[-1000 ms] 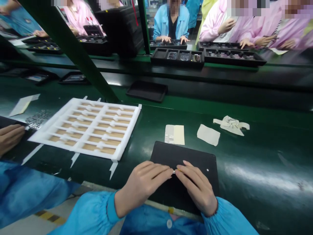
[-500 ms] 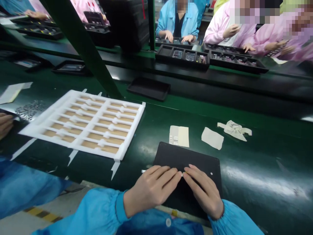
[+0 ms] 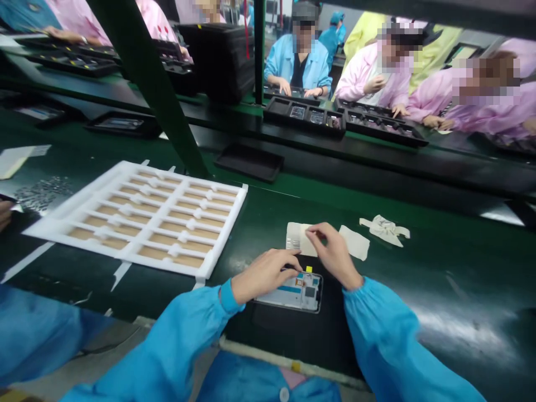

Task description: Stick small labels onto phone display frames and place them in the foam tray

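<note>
An opened phone housing (image 3: 312, 298) lies on a black mat (image 3: 305, 340) in front of me, with blue strips inside and a yellow tab (image 3: 309, 269) at its upper edge. My left hand (image 3: 268, 273) covers the housing's left part, thumb and forefinger closed at its far edge. Just beyond, my right hand (image 3: 333, 254) pinches thumb and forefinger together over a cream sticker sheet (image 3: 295, 237) with small strips on it. Whatever is in that pinch is too small to make out. To its right lies a blank piece of cream paper (image 3: 355, 243).
A white foam tray (image 3: 138, 248) with several slots is taped down on the left. Crumpled paper (image 3: 385, 230) lies at right. Beyond are a black tray (image 3: 249, 162) and a green slanted post (image 3: 163, 100). Co-workers sit across; another person's hand (image 3: 5, 215) shows far left.
My hands were together over the mat, fingertips meeting. My right hand has moved away to the sticker sheet, and the phone housing now shows under my left hand. The view has tilted up.
</note>
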A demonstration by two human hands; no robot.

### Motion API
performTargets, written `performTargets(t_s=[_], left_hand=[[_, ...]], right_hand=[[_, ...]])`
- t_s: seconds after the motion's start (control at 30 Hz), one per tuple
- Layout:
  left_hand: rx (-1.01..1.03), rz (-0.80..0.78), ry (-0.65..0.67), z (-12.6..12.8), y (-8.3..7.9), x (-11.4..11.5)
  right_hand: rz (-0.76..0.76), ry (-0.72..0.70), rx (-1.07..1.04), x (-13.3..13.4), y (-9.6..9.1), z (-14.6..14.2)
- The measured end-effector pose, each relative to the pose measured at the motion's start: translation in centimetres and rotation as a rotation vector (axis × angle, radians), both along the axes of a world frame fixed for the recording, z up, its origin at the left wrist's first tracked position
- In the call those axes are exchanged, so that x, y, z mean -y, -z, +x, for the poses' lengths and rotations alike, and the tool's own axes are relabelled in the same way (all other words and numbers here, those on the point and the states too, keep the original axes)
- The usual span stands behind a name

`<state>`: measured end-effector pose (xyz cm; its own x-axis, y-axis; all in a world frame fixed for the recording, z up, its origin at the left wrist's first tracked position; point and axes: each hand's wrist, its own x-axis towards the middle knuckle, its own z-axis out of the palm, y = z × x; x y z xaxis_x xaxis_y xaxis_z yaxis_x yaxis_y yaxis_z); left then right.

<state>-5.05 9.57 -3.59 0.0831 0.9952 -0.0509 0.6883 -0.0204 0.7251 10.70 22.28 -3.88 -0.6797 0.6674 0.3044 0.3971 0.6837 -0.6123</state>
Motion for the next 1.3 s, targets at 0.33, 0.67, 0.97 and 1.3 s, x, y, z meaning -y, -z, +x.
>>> performTargets(t_s=[0.33,0.67,0.97,1.3], left_hand=[[0.081,-0.184,0.025,-0.6,0.3,-2.2],[0.107,-0.205,0.046,-0.8,0.7,-2.5],[0.078,-0.173,0.04,-0.7,0.6,-2.3],[0.034,-0.145,0.041,-0.4,0.2,-2.1]], right_hand=[[0.043,-0.242,0.36,-2.6,2.5,-4.4],[0.146,-0.351,0.423,-2.1,2.9,-4.2],[0.018,-0.243,0.276,-2.3,3.6,-4.6],[-0.136,-0.077,-0.045,-1.3,3.5,-4.5]])
